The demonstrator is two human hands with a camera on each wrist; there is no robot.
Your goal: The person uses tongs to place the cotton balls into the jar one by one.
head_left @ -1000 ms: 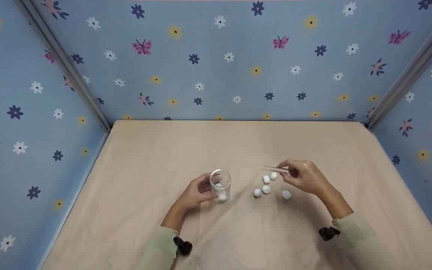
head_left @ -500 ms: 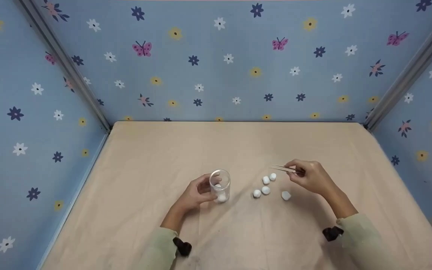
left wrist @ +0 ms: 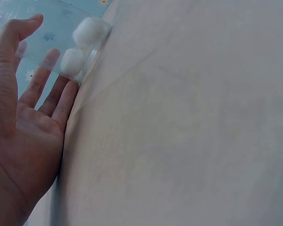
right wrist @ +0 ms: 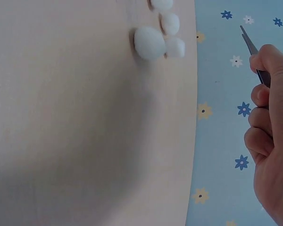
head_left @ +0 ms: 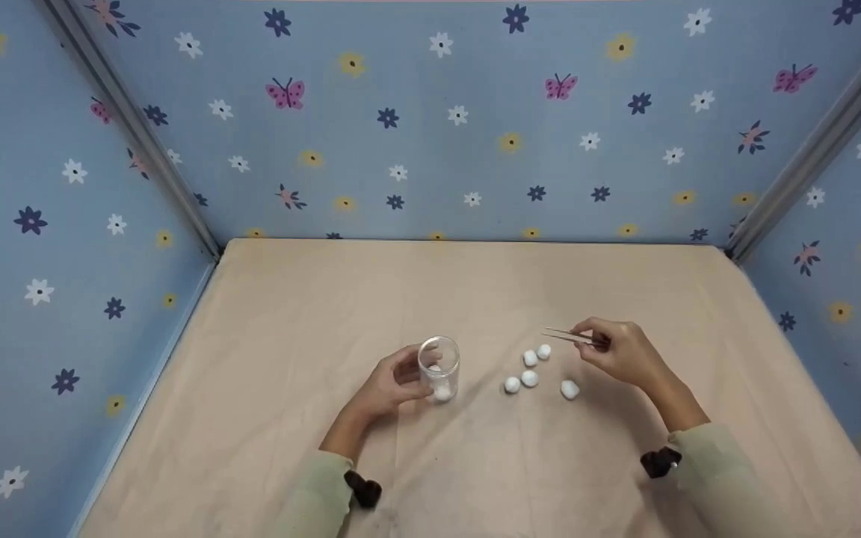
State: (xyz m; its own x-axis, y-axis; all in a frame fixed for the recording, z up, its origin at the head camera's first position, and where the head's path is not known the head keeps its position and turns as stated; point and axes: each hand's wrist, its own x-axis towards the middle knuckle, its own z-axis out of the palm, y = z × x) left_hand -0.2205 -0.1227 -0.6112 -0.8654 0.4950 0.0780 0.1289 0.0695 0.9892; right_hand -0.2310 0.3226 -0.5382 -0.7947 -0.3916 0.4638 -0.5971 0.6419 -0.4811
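Note:
My left hand [head_left: 389,386] holds a clear, open-topped cup [head_left: 454,372] upright on the cloth, with the thumb on the near side and fingers behind it. White cotton balls [left wrist: 88,31] lie at the bottom of the cup. Between thumb and fingers of my right hand [head_left: 621,353] is a pair of metal tweezers [head_left: 566,336], pointing left. Their tips stand slightly apart, with nothing between them, above and behind the loose cotton balls. In the right wrist view the tweezers [right wrist: 251,44] show only their front part; the fingers hide the rest.
Several cotton balls [head_left: 530,379] lie on the beige cloth [head_left: 311,321] between the hands, one lone cotton ball [head_left: 569,389] a little apart at the right. Blue flowered panels [head_left: 430,149] with grey corner posts wall the table at the back and both sides.
My right hand has shifted a little to the right with the tweezers, then stayed nearly still. The left hand, the cup and the loose cotton balls have kept their places.

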